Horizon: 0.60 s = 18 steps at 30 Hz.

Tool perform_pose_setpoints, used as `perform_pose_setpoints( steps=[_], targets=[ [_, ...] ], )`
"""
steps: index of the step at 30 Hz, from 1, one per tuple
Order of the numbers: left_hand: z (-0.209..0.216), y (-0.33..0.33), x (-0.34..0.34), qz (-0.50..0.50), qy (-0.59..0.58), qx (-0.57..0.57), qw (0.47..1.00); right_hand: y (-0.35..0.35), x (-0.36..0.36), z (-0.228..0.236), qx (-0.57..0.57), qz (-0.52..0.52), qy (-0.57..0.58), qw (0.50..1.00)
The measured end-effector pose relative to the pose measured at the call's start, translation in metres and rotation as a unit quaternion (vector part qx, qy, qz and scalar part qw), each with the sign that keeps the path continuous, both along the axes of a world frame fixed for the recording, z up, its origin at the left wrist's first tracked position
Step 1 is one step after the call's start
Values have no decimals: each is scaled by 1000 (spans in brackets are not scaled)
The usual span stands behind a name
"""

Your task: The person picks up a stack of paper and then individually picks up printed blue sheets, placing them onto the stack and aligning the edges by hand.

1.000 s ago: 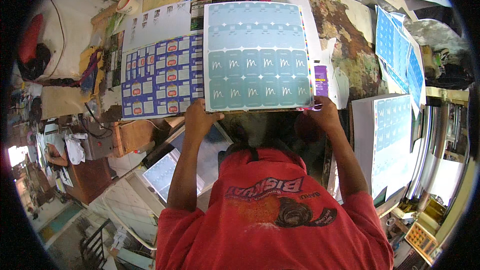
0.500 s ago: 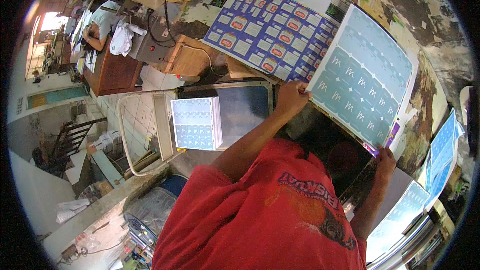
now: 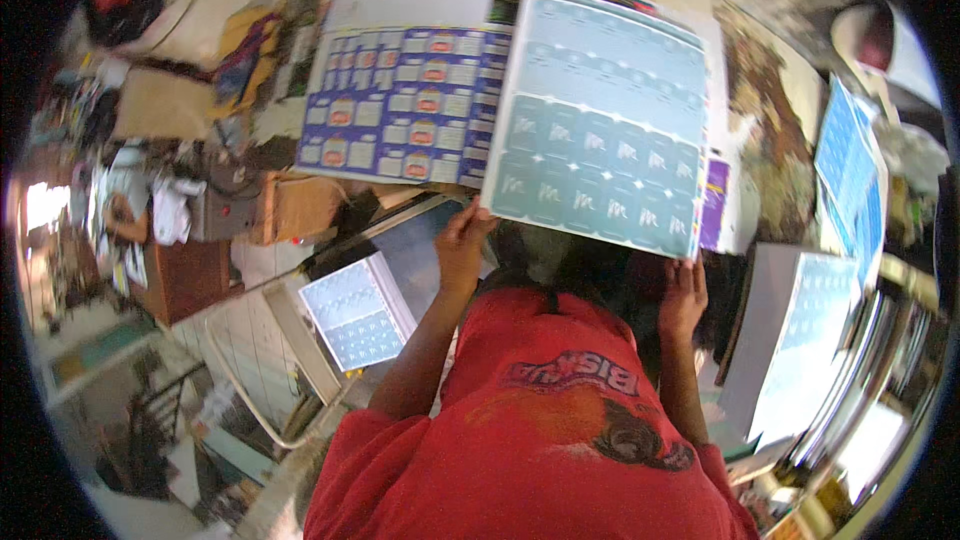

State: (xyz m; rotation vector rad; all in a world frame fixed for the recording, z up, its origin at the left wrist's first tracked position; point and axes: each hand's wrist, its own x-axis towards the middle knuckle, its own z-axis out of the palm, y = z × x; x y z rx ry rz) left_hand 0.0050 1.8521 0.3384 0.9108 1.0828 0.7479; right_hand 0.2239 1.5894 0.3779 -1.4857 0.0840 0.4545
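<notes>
A large pale teal printed sheet [image 3: 605,155] with rows of rounded label shapes lies before me, tilted slightly. My left hand [image 3: 462,248] pinches its near left corner, thumb and fingers closed. At the near right corner, my right hand [image 3: 684,298] is closed on the same sheet's edge. Whether more sheets lie directly under it, I cannot tell. Left of it, partly beneath its edge, is a dark blue printed sheet [image 3: 400,105] with red and white labels. Beside the right corner, a purple strip [image 3: 714,202] shows.
A stack of teal printed sheets [image 3: 358,315] rests left of my left forearm, by a metal frame bar [image 3: 250,410]. A taller stack [image 3: 785,340] stands to my right, with blue sheets [image 3: 850,165] behind it. A person [image 3: 125,205] sits at a brown desk [image 3: 190,275], far left.
My view has turned to the right, so the surroundings have shifted and rotated. Both hands still hold the teal sheet's near corners, and the sheet now appears more squarely in front of me.
</notes>
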Motion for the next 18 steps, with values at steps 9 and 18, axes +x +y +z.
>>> perform_pose_setpoints(
  steps=[9,18],
  targets=[
    [0,2,12,-50,234,192,952,-3,8,-27,5,-82,0,997],
    [15,-21,71,-304,223,757,534,4,15,7,-45,-90,36,994]
  ],
)
